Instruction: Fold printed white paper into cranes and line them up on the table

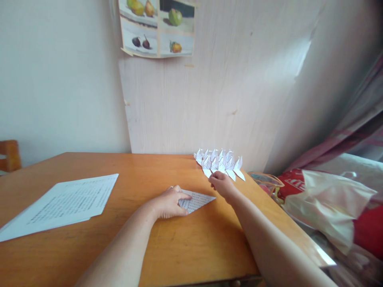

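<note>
A printed sheet of paper [197,201], folded to a pointed shape, lies on the wooden table [191,247] in front of me. My left hand [173,202] presses on its left part with thumb and fingers spread, hiding that end. Just beyond the paper's right tip, my right hand [222,184] hovers with its fingers curled in. Whether anything is between those fingers cannot be made out. Behind the right hand stand several folded paper birds [221,162] in rows, some partly covered by it.
A stack of printed sheets [74,199] lies on the table's left side. Plastic bags [326,203] are heaped past the table's right edge, below a curtain [344,119]. Fruit pictures [157,30] hang on the wall. A wooden chair back [10,155] shows at far left.
</note>
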The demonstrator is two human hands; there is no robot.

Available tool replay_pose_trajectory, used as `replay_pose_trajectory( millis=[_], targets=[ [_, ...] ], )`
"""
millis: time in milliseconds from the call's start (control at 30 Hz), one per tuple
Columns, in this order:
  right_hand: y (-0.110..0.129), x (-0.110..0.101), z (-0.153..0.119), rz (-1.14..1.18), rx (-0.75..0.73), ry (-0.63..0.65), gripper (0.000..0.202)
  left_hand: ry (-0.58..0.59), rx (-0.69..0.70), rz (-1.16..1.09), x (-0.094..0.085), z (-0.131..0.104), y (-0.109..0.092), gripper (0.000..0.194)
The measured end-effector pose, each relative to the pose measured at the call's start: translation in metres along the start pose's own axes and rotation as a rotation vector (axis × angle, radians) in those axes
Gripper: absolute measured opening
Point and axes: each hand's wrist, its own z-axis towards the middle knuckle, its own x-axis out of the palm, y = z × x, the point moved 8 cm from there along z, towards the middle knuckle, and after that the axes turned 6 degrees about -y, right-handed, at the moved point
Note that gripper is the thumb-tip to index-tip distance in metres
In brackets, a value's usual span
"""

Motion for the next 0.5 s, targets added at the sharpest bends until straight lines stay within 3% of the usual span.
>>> replay_pose_trajectory(
  millis=[200,367,500],
  targets=[
    [-0.007,0.011,-0.002,-0.083,-0.107,-0.018,0.007,-0.010,0.002,0.024,-0.004,-0.003,-0.008,0.060],
    [0.003,0.018,-0.010,-0.155,-0.217,0.079,0.010,-0.061,0.013,0.001,-0.004,-0.001,-0.004,0.067],
    [0.011,0.022,-0.017,-0.228,-0.274,0.120,0.014,-0.125,-0.014,-0.074,-0.004,0.002,0.002,0.061]
  ],
)
